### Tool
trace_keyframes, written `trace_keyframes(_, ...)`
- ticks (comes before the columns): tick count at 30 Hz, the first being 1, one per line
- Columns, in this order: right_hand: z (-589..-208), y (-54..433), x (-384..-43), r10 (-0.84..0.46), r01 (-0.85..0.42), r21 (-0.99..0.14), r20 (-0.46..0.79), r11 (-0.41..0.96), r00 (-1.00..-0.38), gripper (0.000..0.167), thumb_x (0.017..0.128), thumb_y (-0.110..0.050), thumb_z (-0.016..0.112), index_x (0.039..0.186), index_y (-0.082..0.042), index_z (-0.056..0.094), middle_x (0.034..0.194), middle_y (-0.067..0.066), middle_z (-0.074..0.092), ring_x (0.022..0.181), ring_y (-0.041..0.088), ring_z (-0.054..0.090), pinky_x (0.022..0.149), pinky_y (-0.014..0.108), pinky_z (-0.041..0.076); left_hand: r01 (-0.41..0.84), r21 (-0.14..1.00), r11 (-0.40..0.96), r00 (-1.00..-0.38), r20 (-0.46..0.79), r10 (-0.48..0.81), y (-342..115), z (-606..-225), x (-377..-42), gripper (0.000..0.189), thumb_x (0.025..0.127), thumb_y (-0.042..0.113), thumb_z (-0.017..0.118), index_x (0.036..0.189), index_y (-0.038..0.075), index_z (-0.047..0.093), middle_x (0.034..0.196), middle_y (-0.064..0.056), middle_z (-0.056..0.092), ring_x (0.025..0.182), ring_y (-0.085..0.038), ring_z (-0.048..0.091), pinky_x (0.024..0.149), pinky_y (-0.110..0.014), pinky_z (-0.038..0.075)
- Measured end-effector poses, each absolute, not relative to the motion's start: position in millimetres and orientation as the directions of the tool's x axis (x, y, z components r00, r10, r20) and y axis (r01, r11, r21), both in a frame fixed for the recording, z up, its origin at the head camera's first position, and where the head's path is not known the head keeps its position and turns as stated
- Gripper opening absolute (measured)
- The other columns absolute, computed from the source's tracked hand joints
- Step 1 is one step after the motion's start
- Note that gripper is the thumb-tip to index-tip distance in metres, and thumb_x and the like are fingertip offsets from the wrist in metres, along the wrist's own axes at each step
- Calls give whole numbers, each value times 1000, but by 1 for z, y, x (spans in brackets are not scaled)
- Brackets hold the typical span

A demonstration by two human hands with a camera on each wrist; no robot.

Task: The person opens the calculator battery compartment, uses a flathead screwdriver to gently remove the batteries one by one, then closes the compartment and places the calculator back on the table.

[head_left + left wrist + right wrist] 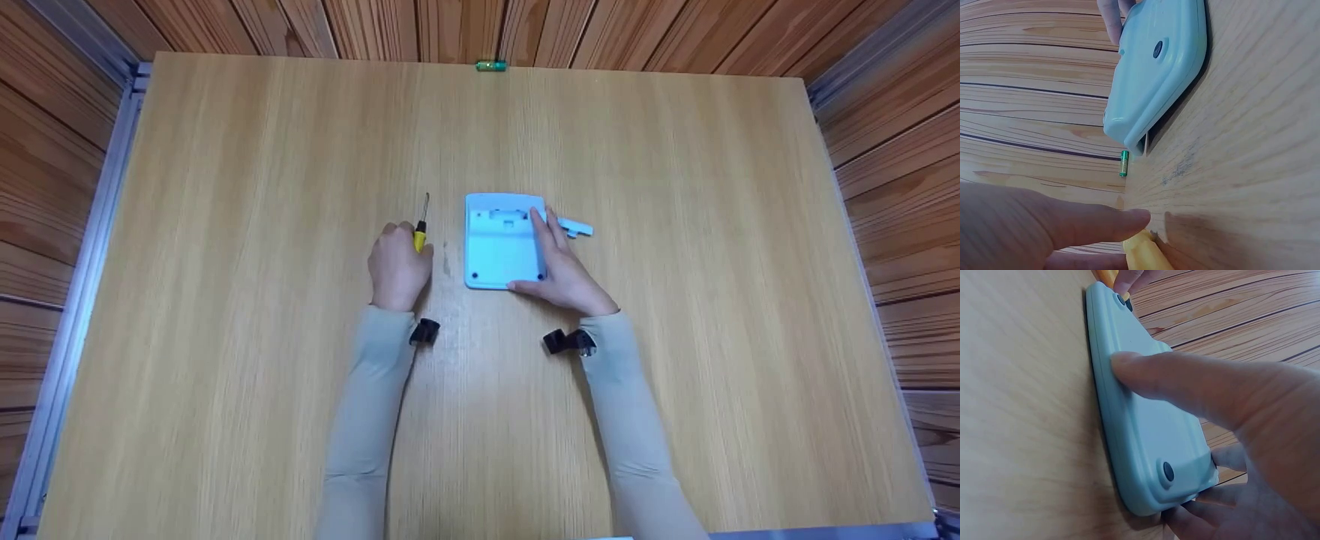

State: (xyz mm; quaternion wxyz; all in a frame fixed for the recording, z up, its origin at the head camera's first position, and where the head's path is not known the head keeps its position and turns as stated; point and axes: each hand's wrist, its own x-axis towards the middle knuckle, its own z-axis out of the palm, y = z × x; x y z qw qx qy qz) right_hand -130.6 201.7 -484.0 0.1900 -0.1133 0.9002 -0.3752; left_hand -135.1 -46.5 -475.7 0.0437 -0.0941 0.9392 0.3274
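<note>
A light-blue plastic device [504,247], shaped like a desk calculator, lies back side up on the table with its battery compartment exposed and dark round feet at its corners. My right hand [566,274] holds it, thumb on the near edge and fingers along the right side. A narrow blue battery cover [576,227] lies just beyond those fingers. To the left of the device, my left hand [399,266] grips a screwdriver [420,236] by its yellow handle, metal shaft pointing away from me. The left wrist view shows the thumb beside the yellow handle [1145,253].
A green battery [491,66] lies at the far edge of the wooden table [262,165]. Wood-panelled walls [450,30] and metal frame rails [82,247] bound the table. A dark smudge [1182,166] marks the tabletop between the hands.
</note>
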Motion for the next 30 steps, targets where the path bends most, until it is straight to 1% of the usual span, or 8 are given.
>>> trace_keyframes(4, -484, 202, -130, -343, -58, -716, -261, 696, -902, 110, 81, -31, 77, 155, -24, -4, 161, 11, -13, 148, 32, 0, 116, 47, 23, -206, 603, 771, -978, -139, -153, -47, -476, -135, 28, 89, 15, 64, 106, -8, 64, 93, -19, 61, 80, -30, 61, 65, -43, 52)
trace_keyframes(9, -485, 201, -131, -341, -55, -713, -265, 699, -902, 109, 81, -31, 77, 155, -24, -4, 161, 11, -13, 148, 32, -1, 117, 47, 22, -198, 603, 773, -980, -129, -151, -46, -475, -133, 35, 90, 18, 64, 112, -9, 62, 99, -21, 61, 85, -31, 61, 67, -42, 54)
trace_keyframes(14, -485, 201, -131, -342, -54, -709, -269, 703, -900, 109, 82, -30, 76, 155, -25, -4, 161, 10, -14, 148, 33, 0, 116, 47, 22, -148, 619, 772, -989, -81, -125, -41, -470, -132, 47, 91, 21, 64, 127, -9, 54, 116, -24, 54, 103, -32, 54, 76, -41, 53)
trace_keyframes(17, -484, 201, -131, -340, -52, -708, -271, 704, -901, 108, 82, -30, 76, 155, -25, -4, 161, 10, -15, 148, 33, 1, 116, 47, 23, -75, 646, 759, -997, -32, -71, -36, -468, -132, 52, 90, 20, 65, 132, -6, 50, 126, -24, 50, 114, -33, 50, 85, -40, 51)
trace_keyframes(19, -484, 201, -131, -337, -52, -710, -268, 702, -902, 108, 82, -29, 76, 155, -25, -3, 161, 10, -14, 148, 34, 1, 116, 47, 24, -27, 667, 745, -1000, -17, -22, -31, -466, -133, 53, 90, 20, 65, 134, -4, 49, 130, -23, 48, 117, -32, 49, 89, -38, 51)
trace_keyframes(22, -484, 201, -131, -341, -60, -711, -259, 700, -903, 108, 82, -29, 76, 155, -24, -3, 161, 10, -14, 147, 34, 2, 116, 47, 24, 22, 676, 737, -998, -29, 57, -23, -466, -133, 54, 90, 20, 66, 136, -3, 48, 133, -23, 47, 118, -32, 50, 92, -39, 50)
trace_keyframes(26, -485, 202, -131, -342, -61, -710, -261, 702, -903, 108, 82, -30, 76, 155, -24, -3, 161, 11, -14, 147, 35, 2, 116, 48, 24, 43, 671, 740, -989, -74, 125, -15, -470, -132, 59, 89, 21, 67, 138, -3, 45, 132, -22, 47, 118, -31, 51, 96, -40, 48)
trace_keyframes(30, -486, 202, -131, -340, -57, -708, -265, 704, -903, 108, 82, -31, 76, 155, -25, -3, 161, 11, -14, 147, 35, 2, 115, 48, 24, 32, 685, 728, -975, -138, 173, -9, -474, -132, 74, 86, 23, 71, 147, 2, 33, 140, -19, 42, 126, -29, 46, 106, -38, 41)
